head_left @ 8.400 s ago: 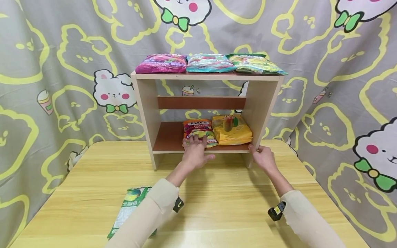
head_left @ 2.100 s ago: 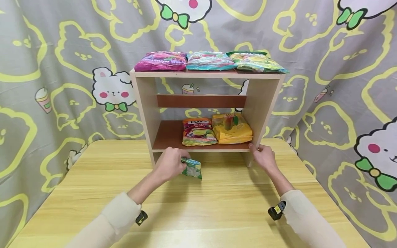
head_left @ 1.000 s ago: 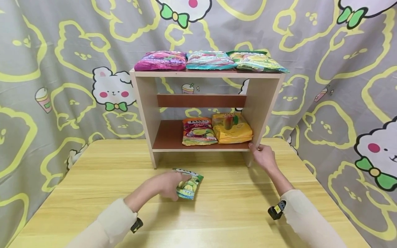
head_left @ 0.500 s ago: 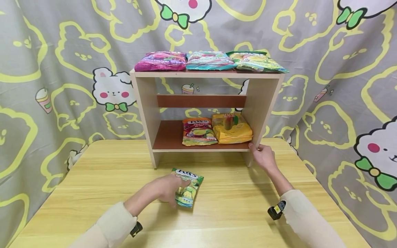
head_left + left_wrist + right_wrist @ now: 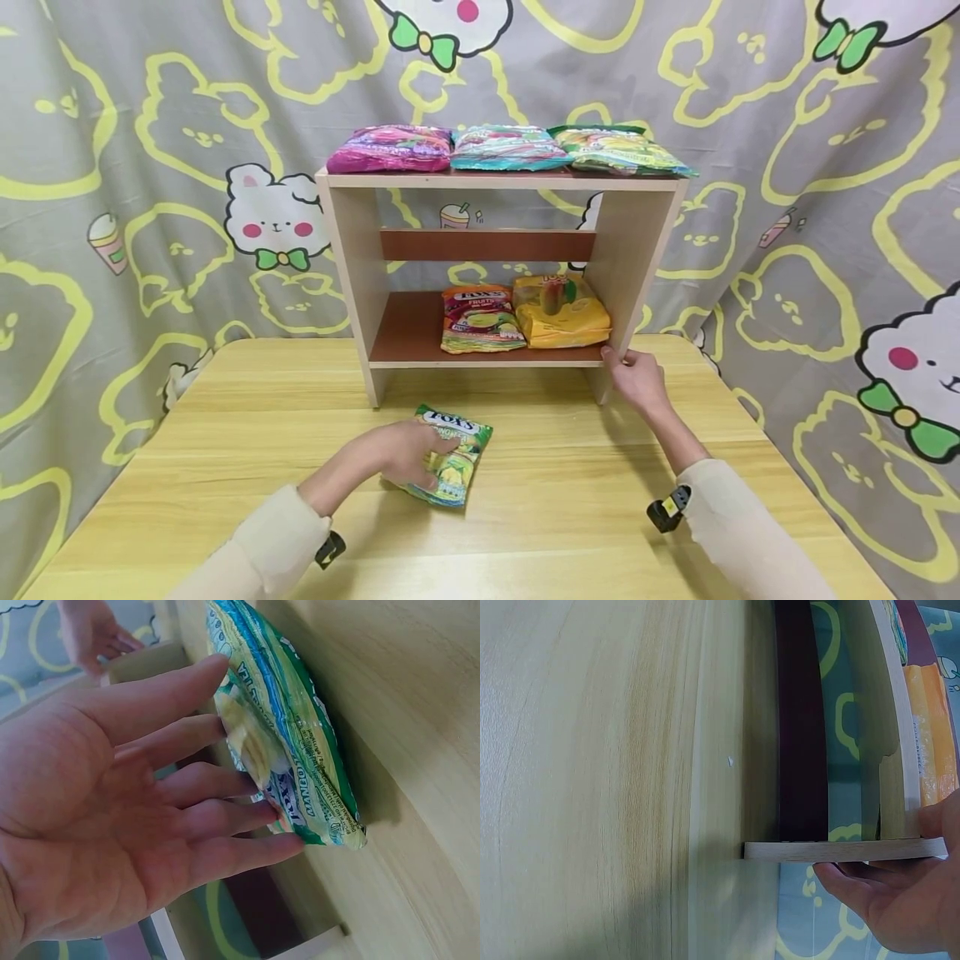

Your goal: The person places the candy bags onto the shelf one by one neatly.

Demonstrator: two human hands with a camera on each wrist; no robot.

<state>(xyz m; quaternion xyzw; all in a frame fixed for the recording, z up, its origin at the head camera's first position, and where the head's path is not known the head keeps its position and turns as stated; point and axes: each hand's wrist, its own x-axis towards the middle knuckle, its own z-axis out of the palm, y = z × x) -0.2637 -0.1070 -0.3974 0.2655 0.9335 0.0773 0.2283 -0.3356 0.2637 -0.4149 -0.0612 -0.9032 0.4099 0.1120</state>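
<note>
A green Fox's candy bag (image 5: 453, 479) lies face up on the table, in front of the shelf. My left hand (image 5: 412, 454) is over its left part, fingers loosely extended; in the left wrist view the fingertips (image 5: 214, 671) touch or nearly touch the bag (image 5: 281, 742), without curling round it. My right hand (image 5: 637, 379) grips the right side panel of the small wooden shelf (image 5: 487, 364) at its lower board. The right wrist view has the thumb and fingers of this hand (image 5: 907, 900) on either side of the panel edge (image 5: 840, 851).
On the lower board sit a red-orange Fox's fruit candy bag (image 5: 482, 321) and a yellow mango candy bag (image 5: 562, 317). Purple (image 5: 390, 150), turquoise (image 5: 510, 150) and yellow-green (image 5: 618, 150) bags line the top. A patterned curtain (image 5: 187, 250) hangs behind the wooden table (image 5: 570, 517).
The green candy bag, first back side up at the front left, was lifted by my left hand and laid face up before the shelf. The left fingers have loosened from it. My right hand stays put.
</note>
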